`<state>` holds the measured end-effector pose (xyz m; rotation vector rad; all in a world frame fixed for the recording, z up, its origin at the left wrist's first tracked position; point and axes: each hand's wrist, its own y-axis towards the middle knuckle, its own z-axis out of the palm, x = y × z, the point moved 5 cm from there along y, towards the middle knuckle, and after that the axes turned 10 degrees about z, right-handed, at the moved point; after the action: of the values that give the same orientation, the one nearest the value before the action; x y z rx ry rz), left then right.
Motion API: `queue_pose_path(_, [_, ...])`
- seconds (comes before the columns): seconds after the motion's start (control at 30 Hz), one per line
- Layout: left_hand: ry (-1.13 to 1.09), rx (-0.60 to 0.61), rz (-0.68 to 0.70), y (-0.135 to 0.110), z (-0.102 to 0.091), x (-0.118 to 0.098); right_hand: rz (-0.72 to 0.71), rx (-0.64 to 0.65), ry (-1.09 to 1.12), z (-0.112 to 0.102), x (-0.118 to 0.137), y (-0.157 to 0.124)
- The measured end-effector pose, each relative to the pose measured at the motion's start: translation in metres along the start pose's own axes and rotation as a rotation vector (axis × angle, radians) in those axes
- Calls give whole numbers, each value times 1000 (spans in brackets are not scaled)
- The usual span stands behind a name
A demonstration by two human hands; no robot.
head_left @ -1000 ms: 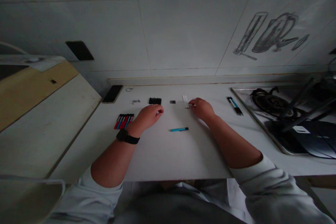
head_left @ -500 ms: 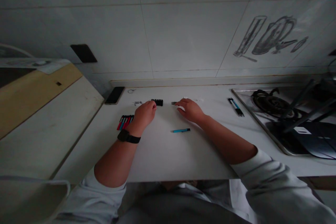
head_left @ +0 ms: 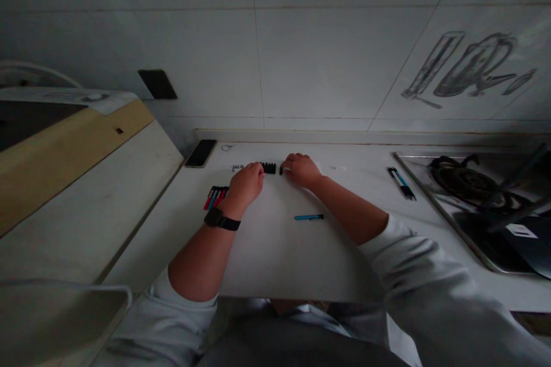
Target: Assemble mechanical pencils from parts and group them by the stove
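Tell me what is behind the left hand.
Just beyond the left hand, springs show on its left and a row of black pieces on its right. The hand covers the counter between them, so anything lying there cannot be seen.

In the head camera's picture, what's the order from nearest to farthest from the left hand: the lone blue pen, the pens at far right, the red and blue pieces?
From the left hand:
1. Red and blue pieces, just left.
2. Lone blue pen, right and nearer the person.
3. Pens, far right.
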<state>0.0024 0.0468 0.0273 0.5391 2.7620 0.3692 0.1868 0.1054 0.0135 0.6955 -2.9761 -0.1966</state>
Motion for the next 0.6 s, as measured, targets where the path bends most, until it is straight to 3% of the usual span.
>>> queue_pose_path(0.3, [-74,-56,9,1,-1,1,-201,-40,-34,-6,4,4])
queue_pose_path(0.43, [-169,-120,38,3,0,1,-138,-120,101,-25,-1,-14])
queue_pose_path(0.6, [-499,-145,62,5,9,-10,-38,-201,350,-46,-14,-58])
